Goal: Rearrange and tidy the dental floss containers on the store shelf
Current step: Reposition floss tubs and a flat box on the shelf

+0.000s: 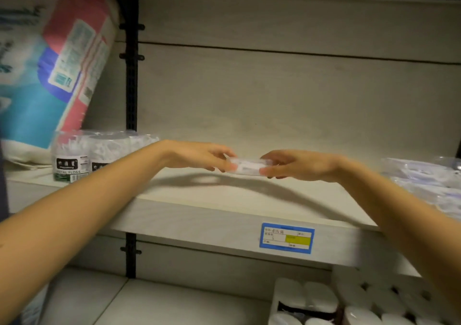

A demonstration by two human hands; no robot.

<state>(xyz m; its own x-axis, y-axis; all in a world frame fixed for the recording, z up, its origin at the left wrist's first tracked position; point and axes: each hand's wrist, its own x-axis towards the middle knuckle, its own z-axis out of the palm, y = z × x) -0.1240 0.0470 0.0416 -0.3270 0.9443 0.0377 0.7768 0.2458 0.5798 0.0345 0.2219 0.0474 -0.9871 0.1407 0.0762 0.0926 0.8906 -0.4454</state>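
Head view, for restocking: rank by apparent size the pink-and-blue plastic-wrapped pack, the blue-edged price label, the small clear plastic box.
1. Pink-and-blue plastic-wrapped pack
2. Blue-edged price label
3. Small clear plastic box, partly covered

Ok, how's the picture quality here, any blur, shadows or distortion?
Head view: dim, warm lighting; the left hand, right hand and the clear container they pinch are softly motion-blurred; the arms throw an arched shadow on the shelf; the wide-angle lens slants the shelf lines; the price label text is unreadable, though the floss jar label at left reads fairly clearly.

Pink-blue wrapped pack point(50, 63), price label point(287, 238)
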